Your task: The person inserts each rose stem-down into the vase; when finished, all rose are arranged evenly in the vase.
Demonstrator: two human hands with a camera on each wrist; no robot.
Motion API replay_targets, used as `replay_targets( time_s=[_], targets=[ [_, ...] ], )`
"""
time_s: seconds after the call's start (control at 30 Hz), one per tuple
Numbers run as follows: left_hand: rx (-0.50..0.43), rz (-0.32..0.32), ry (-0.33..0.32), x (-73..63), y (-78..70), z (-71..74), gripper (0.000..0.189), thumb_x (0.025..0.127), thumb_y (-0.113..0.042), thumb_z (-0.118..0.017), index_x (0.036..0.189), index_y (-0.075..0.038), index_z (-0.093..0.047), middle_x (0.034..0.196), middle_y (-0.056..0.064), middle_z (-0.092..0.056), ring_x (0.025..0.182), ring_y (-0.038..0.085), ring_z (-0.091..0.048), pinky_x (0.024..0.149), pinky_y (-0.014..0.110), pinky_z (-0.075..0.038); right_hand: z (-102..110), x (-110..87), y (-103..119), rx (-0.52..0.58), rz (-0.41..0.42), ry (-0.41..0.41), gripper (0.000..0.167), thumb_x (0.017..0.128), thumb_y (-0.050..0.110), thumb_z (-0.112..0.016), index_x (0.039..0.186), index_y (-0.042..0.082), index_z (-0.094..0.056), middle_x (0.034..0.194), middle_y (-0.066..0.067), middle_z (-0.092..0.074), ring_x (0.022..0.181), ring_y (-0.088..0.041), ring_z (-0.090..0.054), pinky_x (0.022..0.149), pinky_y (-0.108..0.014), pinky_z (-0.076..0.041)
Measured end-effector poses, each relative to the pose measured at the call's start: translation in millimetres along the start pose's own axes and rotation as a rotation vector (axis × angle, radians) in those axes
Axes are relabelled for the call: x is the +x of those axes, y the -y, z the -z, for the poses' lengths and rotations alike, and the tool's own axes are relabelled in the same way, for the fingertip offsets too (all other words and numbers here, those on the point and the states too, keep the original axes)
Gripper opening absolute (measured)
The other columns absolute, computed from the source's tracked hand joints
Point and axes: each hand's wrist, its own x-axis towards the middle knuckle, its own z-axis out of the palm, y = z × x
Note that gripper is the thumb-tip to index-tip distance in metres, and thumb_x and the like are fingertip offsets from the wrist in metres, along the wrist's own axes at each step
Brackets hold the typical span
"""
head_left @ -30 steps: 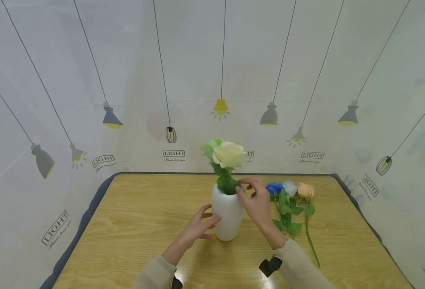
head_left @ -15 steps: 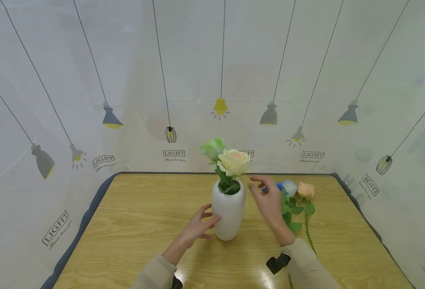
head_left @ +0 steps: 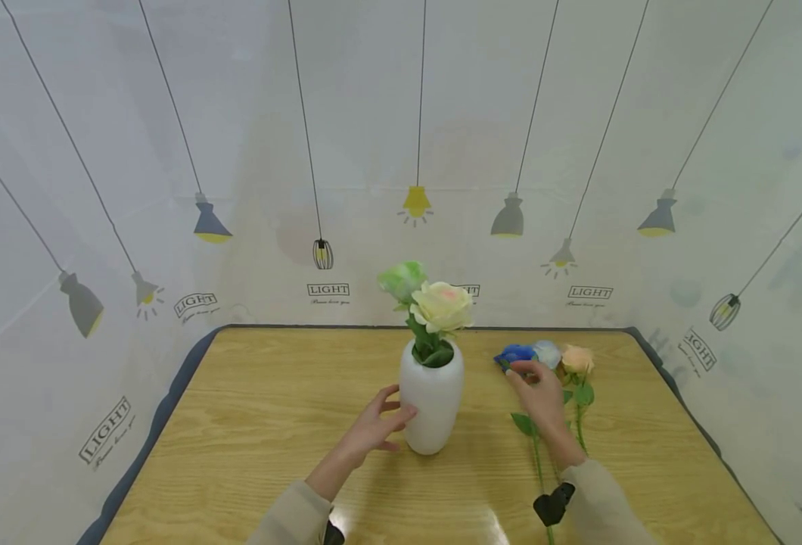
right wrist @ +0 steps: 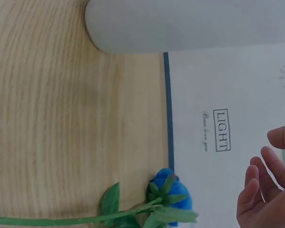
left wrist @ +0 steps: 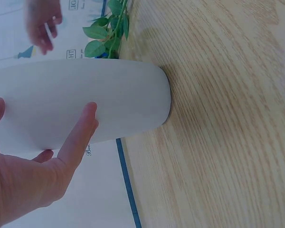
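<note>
Your right hand (head_left: 542, 392) has moved farther right of the vase (head_left: 431, 405), loose and empty near the blue rose (head_left: 517, 354); your left hand (head_left: 371, 426) rests spread against the vase, below its 2 flowers (head_left: 442, 306). Picking another seems underway, calling for pinching its stem (right wrist: 61, 221).

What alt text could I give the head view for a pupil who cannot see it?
A person's left hand rests against a white vase holding a cream rose and a green flower, while the right hand hovers near a deep blue flower. A pale blue flower and a peach flower lie beside it on the wooden table.
</note>
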Motion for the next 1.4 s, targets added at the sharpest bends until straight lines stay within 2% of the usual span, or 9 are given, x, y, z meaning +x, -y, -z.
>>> replay_targets(
  time_s=[0.13,0.3,0.57,0.77,0.93,1.1,1.27,1.4],
  targets=[
    [-0.001,0.004,0.001,0.3,-0.3,0.2,0.075,0.082,-0.041,-0.059,0.137,-0.005,-0.022,0.129,0.027,-0.031,0.106,0.043,-0.044,0.067,0.044,-0.049,5,-4.6,-19,-0.032,-0.073,0.043,0.027,0.088,0.017,-0.056,0.104,-0.004,-0.058,0.102,-0.017,-0.058,0.082,-0.025,-0.052,0.066,-0.031,-0.043],
    [0.000,0.005,0.000,-0.1,-1.0,0.1,0.076,0.082,-0.042,-0.059,0.137,-0.005,-0.022,0.129,0.027,-0.032,0.106,0.043,-0.044,0.067,0.044,-0.049,9,-10.8,-41,-0.060,-0.153,0.063,0.027,0.087,0.013,-0.055,0.106,-0.007,-0.056,0.104,-0.021,-0.056,0.090,-0.031,-0.052,0.071,-0.037,-0.044],
    [0.002,-0.005,0.003,0.3,0.0,0.1,0.075,0.083,-0.041,-0.059,0.137,-0.005,-0.022,0.129,0.027,-0.031,0.105,0.043,-0.045,0.067,0.044,-0.049,12,-19.5,-75,-0.047,-0.265,0.086,0.031,0.086,0.010,-0.054,0.108,-0.011,-0.053,0.103,-0.025,-0.053,0.095,-0.036,-0.048,0.072,-0.040,-0.043],
    [0.006,-0.004,-0.001,-0.2,0.1,-0.3,0.075,0.082,-0.041,-0.059,0.137,-0.004,-0.023,0.128,0.028,-0.032,0.104,0.042,-0.046,0.066,0.043,-0.049,10,-26.7,-96,-0.082,-0.342,0.102,0.037,0.085,0.016,-0.056,0.109,-0.011,-0.051,0.102,-0.026,-0.054,0.095,-0.038,-0.048,0.075,-0.043,-0.042],
    [0.009,0.004,-0.004,0.3,0.2,-0.1,0.076,0.082,-0.042,-0.059,0.137,-0.005,-0.023,0.129,0.027,-0.032,0.105,0.042,-0.045,0.067,0.044,-0.049,6,-29.6,-100,-0.072,-0.373,0.107,0.037,0.085,0.017,-0.057,0.111,-0.009,-0.051,0.100,-0.023,-0.054,0.090,-0.035,-0.051,0.071,-0.040,-0.044],
    [0.005,0.012,-0.002,-0.4,-1.4,-0.4,0.076,0.082,-0.042,-0.059,0.137,-0.006,-0.022,0.129,0.026,-0.032,0.106,0.042,-0.045,0.069,0.046,-0.048,4,-32.2,-96,-0.119,-0.361,0.114,0.035,0.084,0.016,-0.057,0.109,-0.009,-0.053,0.096,-0.022,-0.056,0.084,-0.032,-0.054,0.066,-0.039,-0.045],
    [-0.009,0.013,0.005,-9.8,-16.3,-2.3,0.072,0.085,-0.036,-0.058,0.137,-0.003,-0.022,0.129,0.028,-0.032,0.107,0.045,-0.042,0.072,0.049,-0.046,1,-33.2,-90,-0.177,-0.342,0.118,0.033,0.084,0.015,-0.058,0.106,-0.008,-0.054,0.094,-0.020,-0.058,0.081,-0.031,-0.055,0.063,-0.040,-0.045],
    [-0.007,0.011,0.007,-18.5,-28.7,-4.2,0.069,0.086,-0.033,-0.057,0.136,-0.001,-0.022,0.128,0.029,-0.031,0.108,0.046,-0.041,0.074,0.050,-0.046,-1,-32.4,-90,-0.182,-0.347,0.105,0.029,0.083,0.014,-0.058,0.104,-0.008,-0.056,0.091,-0.018,-0.059,0.081,-0.031,-0.055,0.064,-0.040,-0.045]
  ],
)
